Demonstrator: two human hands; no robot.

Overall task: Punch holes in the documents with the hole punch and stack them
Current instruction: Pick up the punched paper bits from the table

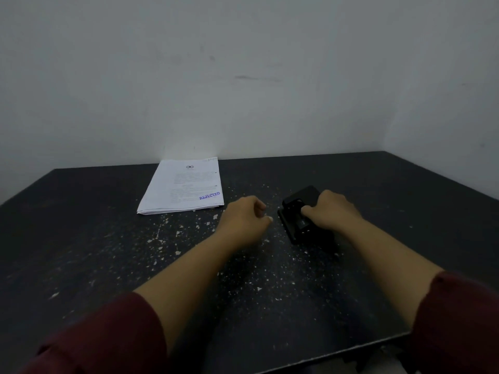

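The right hand (330, 211) grips the hole punch (299, 214) at centre right. The left hand (243, 220) hovers beside it, loosely curled, holding nothing. Papers (183, 186) lie upper left on the bench (81, 238).

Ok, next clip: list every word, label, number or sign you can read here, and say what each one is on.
"REJECTED": a blue-purple stamp, slanted, at the lower right of the top sheet of the paper stack.
Round emblem at the head of that sheet: a sign only, with no legible lettering.
Printed body text on that sheet: too small and blurred to read.
Hole punch, under the right hand: no readable marking.
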